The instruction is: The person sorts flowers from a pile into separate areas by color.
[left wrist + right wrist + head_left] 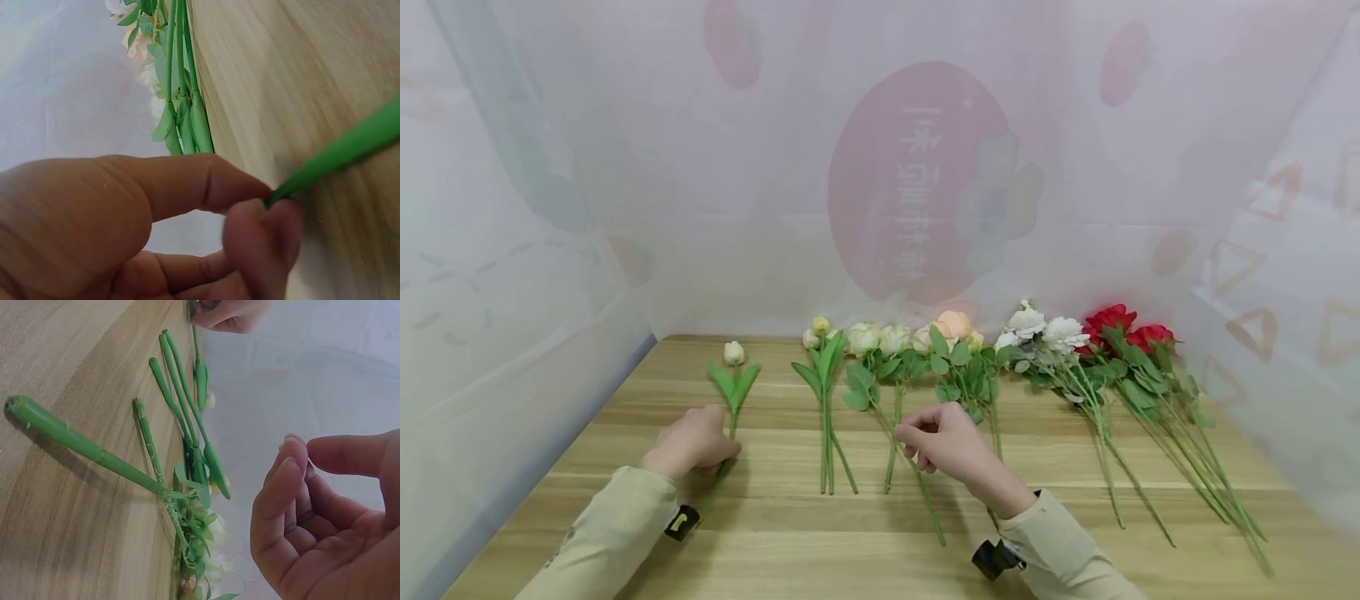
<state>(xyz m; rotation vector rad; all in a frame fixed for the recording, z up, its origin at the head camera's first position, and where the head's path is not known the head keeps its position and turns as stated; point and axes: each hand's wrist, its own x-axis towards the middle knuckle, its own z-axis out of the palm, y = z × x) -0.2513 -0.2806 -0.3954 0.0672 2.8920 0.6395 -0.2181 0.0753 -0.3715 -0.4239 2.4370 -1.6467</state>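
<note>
A single white tulip (734, 353) with two green leaves lies at the left of the table. My left hand (695, 439) pinches its green stem (340, 150) between thumb and fingertips, as the left wrist view shows close up. Over the stems of the cream roses (863, 337) hovers my right hand (951, 450), its fingers loosely curled and the thumb tip close to the index fingertip. Nothing shows between those fingers in the right wrist view. Between the hands lies a group of yellow and white tulips (824, 367), stems toward me.
Right of the cream roses lie peach roses (953, 325), white flowers (1064, 334) and red roses (1108, 321), all with long stems on the wooden table (775, 542). A printed cloth (775, 167) closes off the back and sides. Both wrists carry small black cameras (682, 522).
</note>
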